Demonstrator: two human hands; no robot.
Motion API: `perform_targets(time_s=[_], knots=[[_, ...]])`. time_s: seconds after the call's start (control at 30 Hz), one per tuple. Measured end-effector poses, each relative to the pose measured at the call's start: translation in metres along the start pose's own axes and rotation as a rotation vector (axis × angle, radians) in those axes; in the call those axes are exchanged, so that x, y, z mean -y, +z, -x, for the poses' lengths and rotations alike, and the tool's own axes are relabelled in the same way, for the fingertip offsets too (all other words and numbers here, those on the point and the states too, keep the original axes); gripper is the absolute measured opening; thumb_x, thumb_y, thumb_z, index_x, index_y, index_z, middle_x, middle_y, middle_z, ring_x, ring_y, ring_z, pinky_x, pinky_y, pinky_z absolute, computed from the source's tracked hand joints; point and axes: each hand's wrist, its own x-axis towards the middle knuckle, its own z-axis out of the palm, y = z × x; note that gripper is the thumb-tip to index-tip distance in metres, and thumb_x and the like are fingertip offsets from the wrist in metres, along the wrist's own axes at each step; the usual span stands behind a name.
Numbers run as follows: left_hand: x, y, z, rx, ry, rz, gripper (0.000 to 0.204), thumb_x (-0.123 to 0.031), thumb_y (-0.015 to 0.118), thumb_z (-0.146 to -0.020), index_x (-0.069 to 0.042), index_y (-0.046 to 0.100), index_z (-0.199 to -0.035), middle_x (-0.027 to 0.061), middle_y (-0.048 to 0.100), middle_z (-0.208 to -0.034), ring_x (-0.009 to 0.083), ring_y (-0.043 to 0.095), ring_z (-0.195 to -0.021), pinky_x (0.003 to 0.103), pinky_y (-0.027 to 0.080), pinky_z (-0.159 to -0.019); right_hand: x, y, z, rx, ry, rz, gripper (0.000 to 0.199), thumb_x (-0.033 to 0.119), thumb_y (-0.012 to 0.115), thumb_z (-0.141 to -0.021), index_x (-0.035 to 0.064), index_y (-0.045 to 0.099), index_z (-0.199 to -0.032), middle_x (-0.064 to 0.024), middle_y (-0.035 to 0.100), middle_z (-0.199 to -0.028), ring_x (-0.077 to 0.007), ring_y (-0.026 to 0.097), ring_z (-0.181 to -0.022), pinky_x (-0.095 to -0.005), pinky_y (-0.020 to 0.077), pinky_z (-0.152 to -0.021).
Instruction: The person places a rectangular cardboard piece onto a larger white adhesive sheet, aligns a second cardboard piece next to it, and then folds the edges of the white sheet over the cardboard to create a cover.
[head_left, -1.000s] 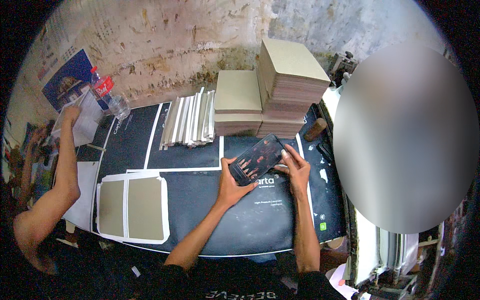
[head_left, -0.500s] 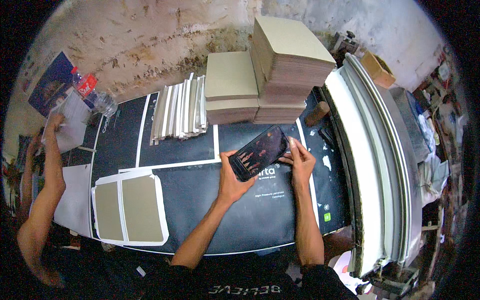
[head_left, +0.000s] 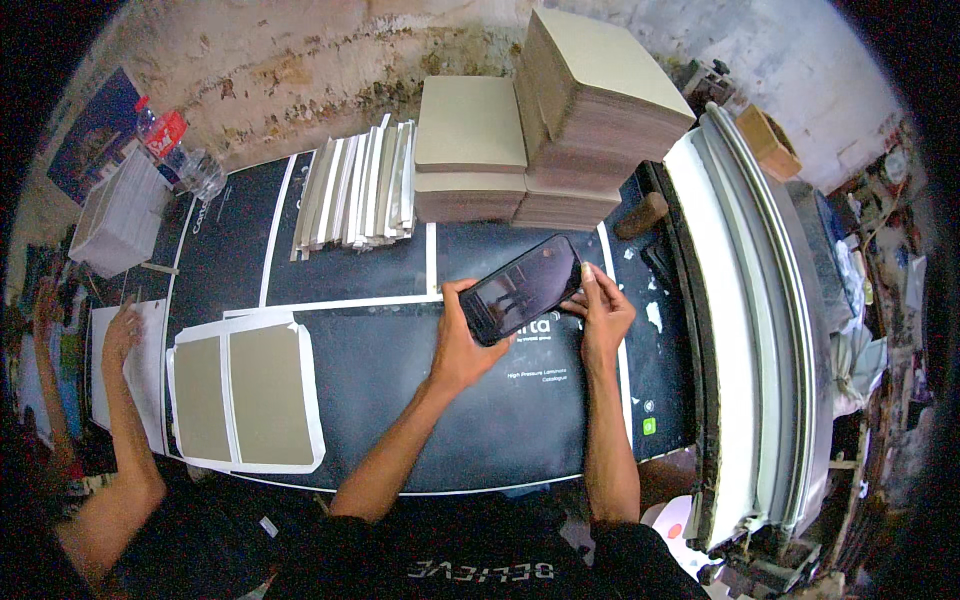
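A dark smartphone (head_left: 532, 282) is held tilted above the black tabletop, its glossy screen facing up and showing a dim picture or reflection. My left hand (head_left: 464, 348) grips its lower left end, with the thumb along the edge. At the opposite end, my right hand (head_left: 606, 312) pinches the phone's edge between thumb and fingers. Left of my forearm lies a white-edged sheet bearing two grey-beige boards (head_left: 270, 385) side by side. Beyond the phone stand a lower stack of grey-beige boards (head_left: 472, 122) and a taller board stack (head_left: 612, 62).
A bundle of narrow strips (head_left: 358, 190) stands left of the stacks. At the left, another person's hand (head_left: 122, 332) is over a white sheet, near a paper stack (head_left: 122, 212) and a plastic bottle (head_left: 160, 130). A wooden cylinder (head_left: 643, 216) and long white curved equipment (head_left: 715, 330) border the right.
The other person's hand has left the paper stack and come down toward the white sheet. My hands keep holding the phone, and the picture on its screen looks different. The view has shifted slightly.
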Motion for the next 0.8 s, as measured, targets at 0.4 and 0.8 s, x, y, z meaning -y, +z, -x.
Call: perform_targets(time_s=[0.4,0.8], knots=[[0.004,-0.007,0.002,-0.039,-0.052,0.033,0.092,-0.01,0.09,-0.062,-0.003,0.035,-0.134,0.0195,0.055,-0.125,0.03,0.058,-0.118,0.042,0.047,-0.104,-0.007,0.01,-0.008,0.048,-0.051,0.09,0.035,0.014,0.082,-0.087,-0.0028,0.072,-0.116,-0.0133,0.074,-0.099,-0.0194,0.071,-0.078,-0.0334,0.0639,-0.061],[-0.003,-0.177,-0.066,-0.987,0.161,-0.319,0.089,-0.011,0.09,-0.056,-0.004,0.036,-0.126,0.0178,0.057,-0.113,0.0341,0.06,-0.106,0.045,0.047,-0.098,-0.026,-0.011,-0.012,0.174,-0.123,0.181,0.036,0.031,0.064,-0.102,-0.0012,0.071,-0.116,-0.0122,0.073,-0.1,-0.015,0.068,-0.075,-0.0243,0.0521,-0.067]])
